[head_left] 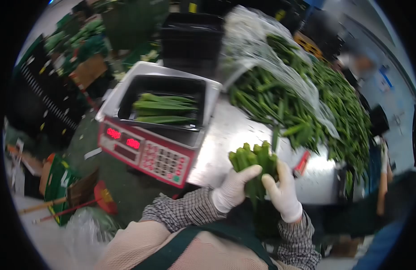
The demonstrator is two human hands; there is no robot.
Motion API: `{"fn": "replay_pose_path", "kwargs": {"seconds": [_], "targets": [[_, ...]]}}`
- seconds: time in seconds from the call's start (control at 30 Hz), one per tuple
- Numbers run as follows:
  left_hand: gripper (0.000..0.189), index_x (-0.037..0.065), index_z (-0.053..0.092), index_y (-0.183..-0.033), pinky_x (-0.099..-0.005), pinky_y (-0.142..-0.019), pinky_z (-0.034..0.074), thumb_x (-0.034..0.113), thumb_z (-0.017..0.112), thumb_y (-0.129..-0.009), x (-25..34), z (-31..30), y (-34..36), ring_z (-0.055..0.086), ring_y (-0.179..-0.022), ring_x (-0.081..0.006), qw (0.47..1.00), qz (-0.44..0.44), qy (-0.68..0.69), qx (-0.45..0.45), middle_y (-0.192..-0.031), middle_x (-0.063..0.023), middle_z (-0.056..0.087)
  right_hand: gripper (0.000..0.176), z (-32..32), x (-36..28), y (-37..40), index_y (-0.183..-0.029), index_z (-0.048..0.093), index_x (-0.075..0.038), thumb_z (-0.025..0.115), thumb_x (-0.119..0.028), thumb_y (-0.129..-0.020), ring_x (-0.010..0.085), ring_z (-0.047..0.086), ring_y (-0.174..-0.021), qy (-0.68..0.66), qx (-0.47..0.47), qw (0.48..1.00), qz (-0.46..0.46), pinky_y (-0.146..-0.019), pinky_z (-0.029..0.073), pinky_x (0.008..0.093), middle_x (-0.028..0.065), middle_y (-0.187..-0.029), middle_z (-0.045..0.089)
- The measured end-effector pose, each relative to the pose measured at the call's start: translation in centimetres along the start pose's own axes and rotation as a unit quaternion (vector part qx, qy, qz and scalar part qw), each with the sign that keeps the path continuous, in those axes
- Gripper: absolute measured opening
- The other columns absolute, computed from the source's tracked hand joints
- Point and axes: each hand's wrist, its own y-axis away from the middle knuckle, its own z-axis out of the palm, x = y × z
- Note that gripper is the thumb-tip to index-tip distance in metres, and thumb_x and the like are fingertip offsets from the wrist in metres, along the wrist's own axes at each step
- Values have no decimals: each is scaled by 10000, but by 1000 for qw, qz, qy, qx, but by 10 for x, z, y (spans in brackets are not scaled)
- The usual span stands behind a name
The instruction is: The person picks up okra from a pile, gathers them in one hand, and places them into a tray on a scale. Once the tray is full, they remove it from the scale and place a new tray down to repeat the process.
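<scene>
Both of my hands wear white gloves and clasp a bunch of green okra pods [255,158], stem ends up, above the near edge of a steel table [226,139]. My left hand [233,186] wraps the bunch from the left, my right hand [284,191] from the right. To the left stands a weighing scale [147,153] with red digits, carrying a black tray [165,85] that holds several okra pods [165,109]. A large heap of okra [306,94] lies on the table behind the bunch.
Clear plastic sheeting [262,49] drapes over part of the heap. A small red object [302,163] lies on the table by my right hand. Black crates [192,38] stand behind the scale. Green crates and a broom [68,202] lie on the floor at left.
</scene>
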Motion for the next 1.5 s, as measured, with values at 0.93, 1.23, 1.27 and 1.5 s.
{"fn": "replay_pose_path", "kwargs": {"seconds": [0.93,1.23,1.27,1.5], "targets": [[425,64,351,-1302,-480,-1006,385,174,506,-923,225,13,44,443,-1200,-294,966,137,-156,155,-1251,-140,456,624,94,-139,-251,-1270,476,20,566,-114,-667,228,576,-1013,-73,-390,898,-191,-909,433,294,175,-1110,604],[300,86,501,-1133,-374,-780,521,231,593,-887,238,3,48,595,-983,-229,939,118,-258,193,-1040,-83,606,460,100,-134,-244,-1206,523,50,549,-108,-774,255,601,-1011,-57,-320,923,-208,-906,450,294,210,-1115,607],[289,90,508,-1115,-363,-756,524,232,602,-881,239,5,52,603,-958,-222,933,122,-267,206,-1015,-75,615,446,100,-131,-246,-1212,513,56,559,-100,-797,242,594,-1021,-44,-320,923,-208,-914,447,289,201,-1129,602],[309,39,517,-1112,-323,-660,484,207,612,-870,276,20,77,607,-872,-227,904,264,-281,185,-970,-99,619,349,82,-126,-243,-1116,578,65,549,-147,-841,185,611,-917,-18,-250,947,-203,-835,471,274,152,-1013,649]]}}
